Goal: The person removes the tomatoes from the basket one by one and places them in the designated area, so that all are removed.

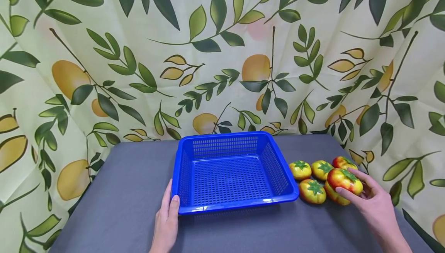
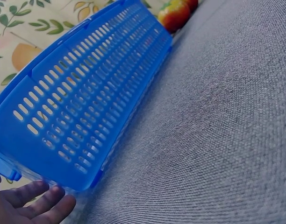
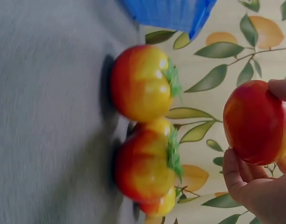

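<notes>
A blue plastic basket (image 1: 229, 179) with slotted sides stands on the grey table, holding nothing. My left hand (image 1: 166, 218) grips its near left corner, the thumb over the rim. In the left wrist view, fingers (image 2: 56, 205) of that hand show below the rim, beside the basket wall (image 2: 87, 98). On the right, my right hand (image 1: 373, 199) holds a red-and-yellow persimmon (image 1: 345, 181) between thumb and fingers, raised above the others. The right wrist view shows this persimmon (image 3: 253, 123) off the table, its red underside facing the camera.
Several more persimmons with green leafy tops sit right of the basket, among them a near one (image 1: 313, 191) and a far one (image 1: 300, 170). Grey cloth (image 1: 132, 191) covers the table. A leaf-and-fruit patterned curtain (image 1: 222, 60) hangs behind and along both sides.
</notes>
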